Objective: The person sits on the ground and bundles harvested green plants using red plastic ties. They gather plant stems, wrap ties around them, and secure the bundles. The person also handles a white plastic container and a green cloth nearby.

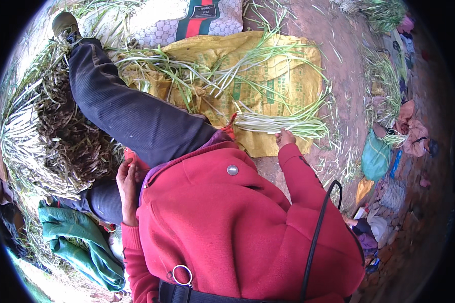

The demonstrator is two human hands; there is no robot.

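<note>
A bundle of long thin leafy stalks [268,122], white at the left end and green at the right, lies across the near part of a yellow woven sack [288,65]. My right hand [286,138] is closed at the bundle's near edge, its fingers gripping some stalks. More loose stalks [227,76] are spread over the sack behind it. Beside my thigh on the left, my left hand [128,178] has its fingers pressed together, close to a piece of red cloth [136,158]. What those fingers hold, if anything, I cannot make out.
My outstretched leg [131,108] lies between the yellow sack and a big heap of stalks [50,126]. A patterned bag [162,25] is at the back. Green cloth [78,242] lies at the lower left. Right: more stalks [381,86] and a green bag [375,156].
</note>
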